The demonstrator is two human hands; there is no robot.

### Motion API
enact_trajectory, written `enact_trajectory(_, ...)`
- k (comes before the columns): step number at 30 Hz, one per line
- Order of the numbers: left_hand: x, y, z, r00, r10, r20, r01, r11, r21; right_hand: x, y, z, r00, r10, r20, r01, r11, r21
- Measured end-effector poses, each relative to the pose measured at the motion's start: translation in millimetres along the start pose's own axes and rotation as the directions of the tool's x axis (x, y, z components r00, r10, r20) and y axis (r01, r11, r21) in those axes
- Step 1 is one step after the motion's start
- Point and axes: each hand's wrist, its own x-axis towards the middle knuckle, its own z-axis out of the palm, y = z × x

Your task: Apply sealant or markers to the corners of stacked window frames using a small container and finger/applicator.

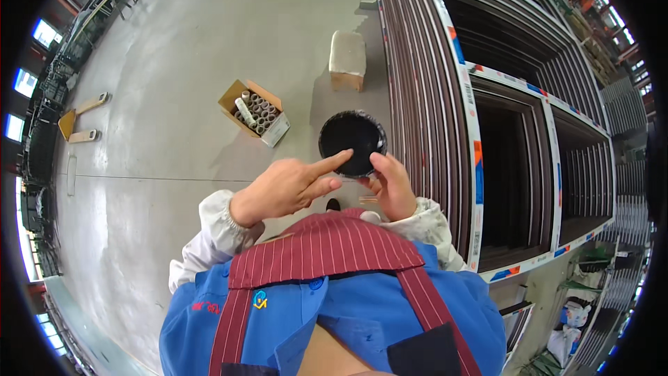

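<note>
While our right hand [394, 188] grasps the near right rim of a round black bowl [350, 132], thumb on top and fingers tucked beneath, our left hand [282, 188] reaches in from the left with its index finger stretched over the bowl. That left hand grips nothing we can see, and we cannot tell whether its fingertip touches the dark inside. We find the bowl just right of the frame's centre, a pale smear showing at its right edge.

Left of it, near the middle of the frame, we see an open cardboard box [278, 134] of pale tubes [260, 110], one lying slanted across the others. A pale-topped block [347, 54] stands on the floor [167, 63] above the bowl. Stacked frames [428, 111] fill the right of the frame. Along the bottom we wear a striped red apron [320, 247] over a blue shirt [186, 334].
</note>
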Motion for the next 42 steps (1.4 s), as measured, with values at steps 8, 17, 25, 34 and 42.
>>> enact_trajectory(8, 135, -73, -114, 0.965, 0.252, -0.069, -0.235, 0.953, 0.192, 150, -39, 15, 0.997, -0.021, -0.079, 0.023, 0.999, 0.027)
enact_trajectory(17, 301, -104, -246, 0.913, 0.347, 0.213, -0.404, 0.838, 0.367, 297, -99, 31, 0.964, -0.197, -0.177, 0.22, 0.968, 0.121)
enact_trajectory(25, 438, -114, -313, 0.881, 0.392, 0.265, -0.464, 0.827, 0.317, 407, -154, 7, 0.873, -0.307, -0.378, 0.347, 0.937, 0.042)
enact_trajectory(34, 545, -163, -425, 0.885, 0.405, 0.231, -0.455, 0.858, 0.238, 560, -202, 19, 0.875, -0.297, -0.383, 0.293, 0.954, -0.07)
enact_trajectory(42, 656, -250, -609, 0.789, 0.526, 0.318, -0.601, 0.768, 0.219, 762, -216, 66, 0.828, -0.297, -0.476, 0.372, 0.926, 0.069)
